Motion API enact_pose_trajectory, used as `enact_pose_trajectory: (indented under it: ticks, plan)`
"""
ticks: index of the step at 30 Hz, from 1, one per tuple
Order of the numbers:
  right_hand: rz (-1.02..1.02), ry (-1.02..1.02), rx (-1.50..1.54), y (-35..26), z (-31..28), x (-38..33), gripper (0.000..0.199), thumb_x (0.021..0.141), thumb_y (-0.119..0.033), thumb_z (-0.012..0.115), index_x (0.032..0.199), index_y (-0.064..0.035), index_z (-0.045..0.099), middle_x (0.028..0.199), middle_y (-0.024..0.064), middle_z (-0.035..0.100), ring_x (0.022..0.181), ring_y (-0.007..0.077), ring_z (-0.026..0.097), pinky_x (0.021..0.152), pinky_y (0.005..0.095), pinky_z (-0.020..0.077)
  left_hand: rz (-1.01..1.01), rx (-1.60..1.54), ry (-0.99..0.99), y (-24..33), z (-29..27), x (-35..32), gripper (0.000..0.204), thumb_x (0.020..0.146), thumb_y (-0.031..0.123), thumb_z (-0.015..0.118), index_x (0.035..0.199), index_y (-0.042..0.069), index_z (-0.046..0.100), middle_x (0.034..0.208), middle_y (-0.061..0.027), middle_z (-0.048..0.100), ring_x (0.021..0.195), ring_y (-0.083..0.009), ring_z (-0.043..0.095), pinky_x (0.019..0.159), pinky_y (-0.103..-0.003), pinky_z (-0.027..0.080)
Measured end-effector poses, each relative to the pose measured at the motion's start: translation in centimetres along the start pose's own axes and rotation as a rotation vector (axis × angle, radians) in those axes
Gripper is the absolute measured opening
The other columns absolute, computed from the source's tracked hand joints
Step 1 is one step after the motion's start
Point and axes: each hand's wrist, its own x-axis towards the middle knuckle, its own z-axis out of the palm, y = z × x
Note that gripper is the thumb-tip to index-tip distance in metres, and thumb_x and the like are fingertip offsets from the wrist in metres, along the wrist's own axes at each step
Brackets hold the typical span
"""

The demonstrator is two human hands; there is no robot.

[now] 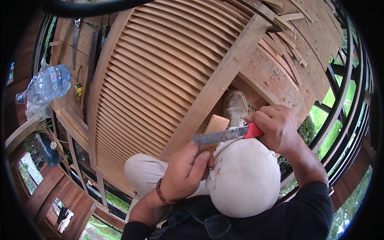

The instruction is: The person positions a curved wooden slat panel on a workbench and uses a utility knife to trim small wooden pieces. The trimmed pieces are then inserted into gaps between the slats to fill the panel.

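Note:
My right hand point(276, 126) grips the red handle of a flat, broad-bladed knife point(216, 137). Its grey, stained blade points left, across a small wooden block point(217, 123) and just above my left fingers. Closed around the lower end of that block, near my knee, is my left hand point(186, 170); part of its grip is hidden. A beaded bracelet circles the left wrist. Beyond my knees lies a large louvred wooden panel point(160, 68) with slanted slats, its near frame rail point(216, 86) running diagonally beside the block.
Wood offcuts point(290, 50) and sawdust cover boards at the far right. To the left are a large clear plastic bottle point(48, 85), a yellow tape measure point(79, 90), a handsaw point(76, 40) and a dark cylindrical tank point(47, 150). A black metal railing point(340, 108) bounds the right side.

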Motion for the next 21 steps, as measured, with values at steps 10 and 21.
enact_pose_trajectory:
  ticks: [10, 21]
  plan:
    - [0.045, -0.009, 0.005, -0.4, 0.0, -0.3, 0.020, 0.075, -0.018, 0.078, 0.075, -0.0109, 0.059, 0.065, 0.0052, 0.058, 0.058, 0.0273, 0.062, 0.054, 0.0403, 0.0486, 0.231, 0.204, 0.140, 0.5, 0.9, -0.2, 0.013, 0.102, 0.009, 0.056, 0.103, -0.004, 0.057, 0.081, -0.0145, 0.067, 0.069, -0.0241, 0.067, 0.065, -0.034, 0.052]
    - [0.046, 0.095, -0.050, -0.7, 0.0, -0.8, 0.025, 0.079, -0.019, 0.079, 0.072, -0.0093, 0.057, 0.064, 0.0050, 0.056, 0.056, 0.0263, 0.061, 0.053, 0.0395, 0.0479, 0.054, 0.093, 0.090, 0.8, 0.7, -1.4, 0.014, 0.104, 0.009, 0.055, 0.106, -0.004, 0.052, 0.079, -0.0139, 0.065, 0.068, -0.0204, 0.064, 0.063, -0.033, 0.050]
